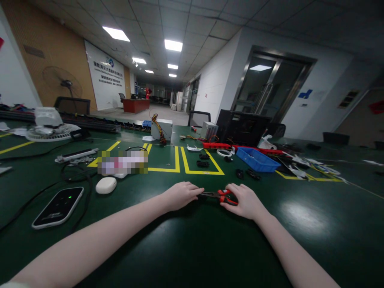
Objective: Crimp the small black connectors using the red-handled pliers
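Observation:
Red-and-black handled needle-nose pliers point(223, 196) lie across the middle of the view, just above the green table, their jaws pointing left. My right hand point(247, 201) is closed around the handles, which are slightly spread. At the tip of the jaws, my left hand point(183, 195) is closed, thumb and fingers pinched together. Whatever sits between those fingertips is too small or hidden to make out. Beyond the hands, several small black parts point(203, 163) lie inside a yellow taped rectangle point(207, 173).
A blue bin point(258, 159) stands at right behind my hands, near a red strip point(214, 146) and a black computer case point(243, 127). On the left are a black device with a green light point(58, 208), a white rounded case point(106, 185) and cables. A metal power supply point(164, 129) stands farther back.

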Tool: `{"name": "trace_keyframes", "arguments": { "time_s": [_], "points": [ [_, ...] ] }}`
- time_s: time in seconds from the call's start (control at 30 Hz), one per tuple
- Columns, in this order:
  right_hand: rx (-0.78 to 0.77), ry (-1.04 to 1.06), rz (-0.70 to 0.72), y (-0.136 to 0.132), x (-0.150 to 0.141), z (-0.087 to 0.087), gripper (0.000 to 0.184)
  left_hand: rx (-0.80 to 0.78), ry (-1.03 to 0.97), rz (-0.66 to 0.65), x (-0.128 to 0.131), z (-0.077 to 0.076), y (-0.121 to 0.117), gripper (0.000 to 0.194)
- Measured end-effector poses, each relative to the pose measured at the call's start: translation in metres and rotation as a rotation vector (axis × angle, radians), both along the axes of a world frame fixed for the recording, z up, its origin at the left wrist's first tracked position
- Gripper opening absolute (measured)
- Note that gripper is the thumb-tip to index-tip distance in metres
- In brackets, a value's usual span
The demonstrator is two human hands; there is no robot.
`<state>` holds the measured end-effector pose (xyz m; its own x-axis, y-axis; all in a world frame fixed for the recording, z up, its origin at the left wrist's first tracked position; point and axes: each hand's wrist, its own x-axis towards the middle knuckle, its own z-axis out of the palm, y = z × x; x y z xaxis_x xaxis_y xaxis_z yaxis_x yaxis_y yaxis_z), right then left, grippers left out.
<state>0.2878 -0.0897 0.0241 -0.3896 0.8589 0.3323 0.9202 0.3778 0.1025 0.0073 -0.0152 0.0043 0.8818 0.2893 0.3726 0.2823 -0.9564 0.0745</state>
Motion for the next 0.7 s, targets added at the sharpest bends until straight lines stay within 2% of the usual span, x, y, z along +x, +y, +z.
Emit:
{"name": "trace_keyframes", "arguments": {
  "time_s": [0.23, 0.5, 0.7],
  "points": [
    [0.008, 0.019, 0.008, -0.0021, -0.0019, 0.004, 0.039, -0.045, -0.016, 0.025, -0.0007, 0.002, -0.0018, 0.039],
    [0.016, 0.001, -0.038, -0.0074, -0.0029, 0.0048, 0.051, -0.079, -0.041, 0.03, -0.0005, -0.0049, -0.0025, 0.039],
    [0.037, -0.06, -0.006, -0.0083, -0.0025, 0.0067, 0.048, -0.076, -0.045, -0.029, -0.0019, -0.0067, -0.0018, 0.036]
  ]
}}
